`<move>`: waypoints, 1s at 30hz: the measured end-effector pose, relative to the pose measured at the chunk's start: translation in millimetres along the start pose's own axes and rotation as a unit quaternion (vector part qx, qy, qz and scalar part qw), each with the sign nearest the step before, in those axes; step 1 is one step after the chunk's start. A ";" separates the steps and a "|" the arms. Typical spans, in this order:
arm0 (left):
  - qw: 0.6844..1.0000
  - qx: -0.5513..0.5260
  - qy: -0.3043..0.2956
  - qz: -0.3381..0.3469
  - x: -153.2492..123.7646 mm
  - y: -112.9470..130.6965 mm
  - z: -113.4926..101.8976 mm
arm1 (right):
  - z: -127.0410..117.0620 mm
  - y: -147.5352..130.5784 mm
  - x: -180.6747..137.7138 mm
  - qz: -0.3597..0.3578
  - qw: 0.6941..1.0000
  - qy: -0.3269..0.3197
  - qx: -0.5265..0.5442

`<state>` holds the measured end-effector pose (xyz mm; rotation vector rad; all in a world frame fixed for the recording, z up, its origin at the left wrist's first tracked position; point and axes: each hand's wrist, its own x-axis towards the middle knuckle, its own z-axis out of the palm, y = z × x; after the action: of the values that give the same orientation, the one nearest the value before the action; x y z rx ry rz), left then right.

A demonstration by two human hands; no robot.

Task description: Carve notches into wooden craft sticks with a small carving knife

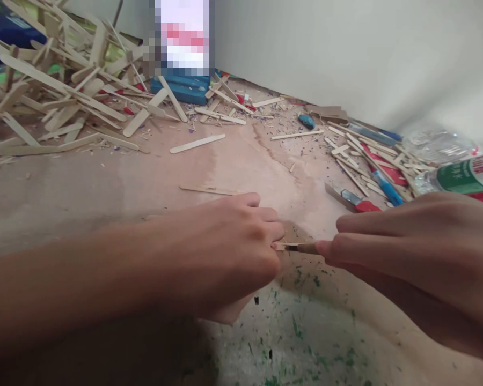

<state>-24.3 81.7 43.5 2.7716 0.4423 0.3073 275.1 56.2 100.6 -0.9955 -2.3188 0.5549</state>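
My left hand is closed in the middle of the table, its fingers curled around a narrow wooden craft stick. Only a short end of that stick sticks out past the fingers. From the right, my right hand pinches a thin brownish pencil-like tool, whose dark tip meets the stick's end; its exact kind is hard to make out. Just beyond the left knuckles lies another thin craft stick. A utility knife with a red part rests behind my right hand, blade pointing left.
A tall heap of craft sticks fills the back left. Beside it a blurred phone-like screen stands in a blue block. At right are thin sticks, a blue pen-like tube and a plastic bottle. A white wall rises behind.
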 end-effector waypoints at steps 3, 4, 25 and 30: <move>1.000 0.019 0.016 0.008 -2.4 0.6 4.9 | -5.7 13.9 2.8 -0.003 0.999 -0.043 0.014; 0.999 0.026 0.022 0.009 -3.0 0.9 6.6 | -8.3 20.2 5.6 -0.013 0.997 -0.071 0.020; 0.998 0.035 0.052 0.026 -7.3 -0.4 7.6 | -13.2 43.5 2.9 -0.086 0.979 -0.181 0.042; 0.998 0.028 0.059 0.018 -7.7 -2.7 4.6 | -9.3 55.4 -5.7 -0.080 0.979 -0.186 0.030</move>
<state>-31.0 80.2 37.1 2.8279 0.4357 0.4749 313.4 88.7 74.7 -0.7136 -2.6609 0.7969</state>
